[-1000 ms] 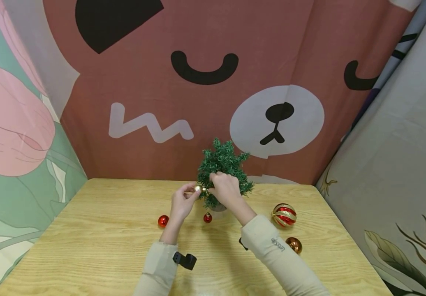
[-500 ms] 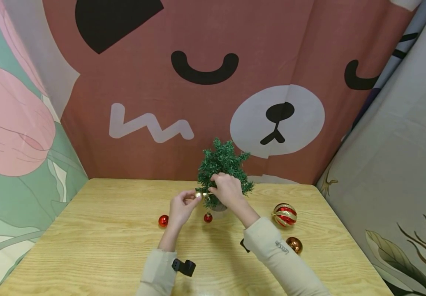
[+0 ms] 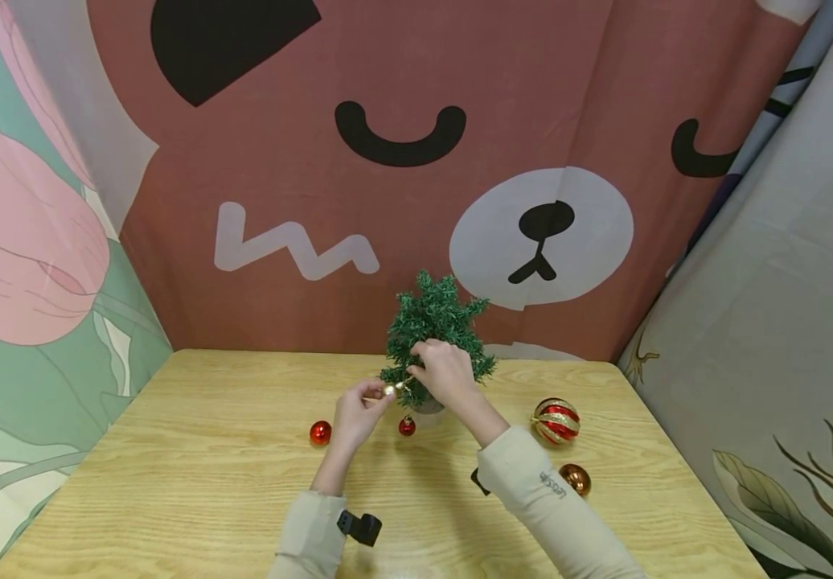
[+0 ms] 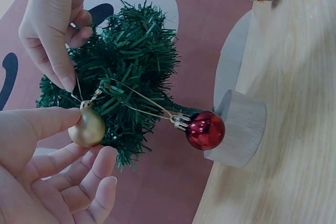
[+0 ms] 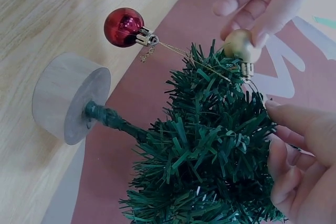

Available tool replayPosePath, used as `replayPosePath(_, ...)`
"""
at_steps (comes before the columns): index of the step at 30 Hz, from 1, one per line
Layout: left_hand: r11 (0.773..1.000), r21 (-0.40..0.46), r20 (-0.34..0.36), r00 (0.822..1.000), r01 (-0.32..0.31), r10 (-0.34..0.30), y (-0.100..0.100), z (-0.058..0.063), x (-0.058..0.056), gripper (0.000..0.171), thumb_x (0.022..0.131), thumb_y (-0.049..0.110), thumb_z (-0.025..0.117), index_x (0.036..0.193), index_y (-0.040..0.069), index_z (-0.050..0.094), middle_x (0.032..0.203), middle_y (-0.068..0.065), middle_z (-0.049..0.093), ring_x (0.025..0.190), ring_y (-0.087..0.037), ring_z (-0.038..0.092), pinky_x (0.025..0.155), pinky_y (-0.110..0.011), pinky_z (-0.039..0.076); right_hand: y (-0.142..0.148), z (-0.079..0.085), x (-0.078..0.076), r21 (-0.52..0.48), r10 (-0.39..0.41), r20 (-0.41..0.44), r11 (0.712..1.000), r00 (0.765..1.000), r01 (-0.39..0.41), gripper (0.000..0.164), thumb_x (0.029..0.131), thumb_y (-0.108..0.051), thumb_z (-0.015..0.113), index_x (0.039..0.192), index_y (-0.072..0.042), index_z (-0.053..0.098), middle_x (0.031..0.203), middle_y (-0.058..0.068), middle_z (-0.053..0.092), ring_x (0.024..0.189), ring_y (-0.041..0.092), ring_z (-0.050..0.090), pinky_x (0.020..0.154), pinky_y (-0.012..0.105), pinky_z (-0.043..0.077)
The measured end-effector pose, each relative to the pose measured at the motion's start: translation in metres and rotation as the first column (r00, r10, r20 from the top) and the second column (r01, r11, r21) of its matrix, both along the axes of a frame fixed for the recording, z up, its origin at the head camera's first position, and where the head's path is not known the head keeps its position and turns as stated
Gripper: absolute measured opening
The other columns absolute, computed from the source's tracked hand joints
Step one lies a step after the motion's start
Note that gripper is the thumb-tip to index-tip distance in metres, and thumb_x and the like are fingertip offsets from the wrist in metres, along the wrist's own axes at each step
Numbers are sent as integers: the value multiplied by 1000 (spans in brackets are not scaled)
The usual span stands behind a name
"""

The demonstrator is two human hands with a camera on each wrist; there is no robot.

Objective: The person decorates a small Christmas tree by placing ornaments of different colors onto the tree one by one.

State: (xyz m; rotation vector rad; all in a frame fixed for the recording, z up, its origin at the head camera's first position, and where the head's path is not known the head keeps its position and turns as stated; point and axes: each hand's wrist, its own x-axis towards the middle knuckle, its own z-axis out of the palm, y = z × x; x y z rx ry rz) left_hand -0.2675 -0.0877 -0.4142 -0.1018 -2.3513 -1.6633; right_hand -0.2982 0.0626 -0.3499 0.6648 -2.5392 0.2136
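My left hand (image 3: 359, 414) pinches a small gold Christmas ball (image 4: 87, 128) between thumb and fingers, at the left side of a little green Christmas tree (image 3: 434, 310). From the ball's cap a thin gold string (image 4: 79, 87) runs up to my right hand (image 3: 444, 371), whose fingertips pinch it against the branches. In the right wrist view the right hand (image 5: 307, 156) has its curled fingers close to the tree's needles. A shiny red ball (image 4: 206, 130) hangs by its gold string from a lower branch, near the round grey base (image 4: 239, 129).
Another red ball (image 3: 320, 433) lies on the wooden table (image 3: 228, 482) left of the tree. To the right are a large red-and-gold striped ball (image 3: 556, 420) and a brown ball (image 3: 575, 480), partly behind the right sleeve. A printed curtain (image 3: 279, 314) stands behind the table.
The left hand has lowered the gold ball slightly, beside the tree's lower branches. The right hand has stayed almost in place.
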Motion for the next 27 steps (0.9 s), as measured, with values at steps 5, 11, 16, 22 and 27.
replayPosePath(5, 1000, -29, 19, 1000, 10, -10, 0, -3, -1, 29, 80, 15, 67, 102, -5, 62, 85, -10, 61, 66, -18, 59, 56, -28, 48, 1, 0, 0, -23, 43, -21, 999, 999, -43, 20, 76, -23, 71, 93, -12, 69, 81, 2, 65, 51, 9, 55, 38, 17, 36)
replayPosePath(11, 999, -40, 21, 1000, 15, -15, -1, -6, -1, 30, 81, 16, 67, 102, -4, 62, 85, -9, 61, 68, -19, 59, 56, -29, 48, 3, 2, 0, -26, 77, -53, 997, 996, -78, 20, 76, -23, 71, 92, -11, 70, 80, 2, 65, 55, 10, 58, 41, 19, 40)
replayPosePath(16, 999, -35, 8, 1000, 13, -13, -4, -9, 3, 31, 81, 17, 67, 101, -6, 63, 83, -11, 63, 67, -19, 60, 57, -28, 49, 6, 4, 1, -30, 116, -111, 992, 987, -120, 18, 75, -21, 72, 89, -11, 70, 77, 1, 64, 55, 10, 57, 43, 20, 42)
replayPosePath(22, 999, 1, 22, 999, 38, -38, -9, -16, 11, 27, 82, 10, 64, 100, -10, 62, 80, -12, 62, 66, -25, 61, 54, -28, 49, 10, 11, 1, -44, 208, -201, 974, 957, -220, 12, 74, -15, 73, 83, -9, 70, 70, 0, 62, 50, 8, 53, 41, 20, 40)
replayPosePath(27, 999, -10, 41, 998, 51, -50, -13, -23, 13, 28, 84, 13, 62, 101, -10, 61, 79, -10, 61, 67, -25, 61, 54, -28, 48, 11, 21, -1, -16, 263, -260, 961, 929, -276, 7, 75, -13, 72, 81, -9, 69, 68, -1, 60, 46, 7, 50, 39, 19, 36)
